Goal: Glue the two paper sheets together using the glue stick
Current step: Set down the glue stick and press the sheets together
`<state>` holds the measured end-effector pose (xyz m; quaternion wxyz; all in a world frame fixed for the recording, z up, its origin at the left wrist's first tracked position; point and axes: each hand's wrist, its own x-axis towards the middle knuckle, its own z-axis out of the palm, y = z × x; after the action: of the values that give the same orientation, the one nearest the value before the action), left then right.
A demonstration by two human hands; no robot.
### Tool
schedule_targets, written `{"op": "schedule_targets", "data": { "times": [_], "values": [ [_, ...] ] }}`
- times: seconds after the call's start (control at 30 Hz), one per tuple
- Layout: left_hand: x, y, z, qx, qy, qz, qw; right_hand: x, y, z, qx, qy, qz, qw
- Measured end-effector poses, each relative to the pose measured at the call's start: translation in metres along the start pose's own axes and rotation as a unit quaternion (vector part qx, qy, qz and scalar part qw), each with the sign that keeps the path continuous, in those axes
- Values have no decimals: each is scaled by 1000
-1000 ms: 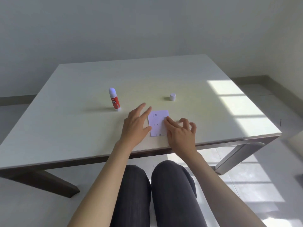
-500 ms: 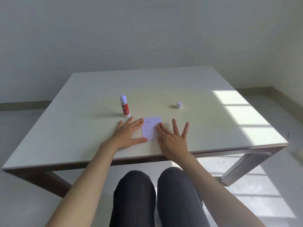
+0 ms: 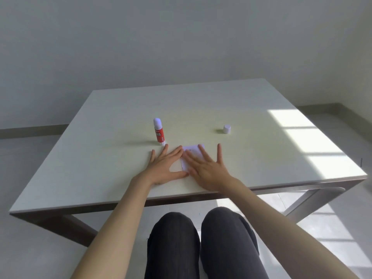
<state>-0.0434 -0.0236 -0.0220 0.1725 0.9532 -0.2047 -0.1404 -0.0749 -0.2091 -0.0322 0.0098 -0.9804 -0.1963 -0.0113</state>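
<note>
A small white paper sheet (image 3: pixel 192 150) with printed marks lies flat near the front of the white table (image 3: pixel 112 158). My right hand (image 3: pixel 207 168) lies flat on it with fingers spread, hiding most of the sheet. Just to the paper's left, my left hand (image 3: pixel 166 167) rests flat on the table, its index finger and thumb touching the paper's left edge. A red glue stick (image 3: pixel 158 131) with a white top stands upright just beyond my left fingertips. Whether a second sheet lies under the top one is hidden.
A small white cap (image 3: pixel 226 129) stands alone on the table to the right, beyond my right hand. Sunlight patches fall on the table's right side. My knees in dark trousers show below the front edge.
My right hand has slid from the paper's right edge onto the sheet and flattened over it. My left hand has flattened beside it. The view has tilted upward.
</note>
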Motion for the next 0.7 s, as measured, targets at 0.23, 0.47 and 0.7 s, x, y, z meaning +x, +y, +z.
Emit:
{"op": "schedule_targets", "data": {
  "times": [0.23, 0.47, 0.7],
  "values": [
    [0, -1, 1, 6, -1, 2, 1000, -11, -12, 6, 17, -7, -37, 999],
    [-1, -1, 2, -4, 3, -3, 1000, -13, 0, -6, -12, -2, 1, 1000],
    [-2, 0, 0, 0, -2, -4, 1000, -19, 22, -11, -18, -34, 72, 997]
  ]
}}
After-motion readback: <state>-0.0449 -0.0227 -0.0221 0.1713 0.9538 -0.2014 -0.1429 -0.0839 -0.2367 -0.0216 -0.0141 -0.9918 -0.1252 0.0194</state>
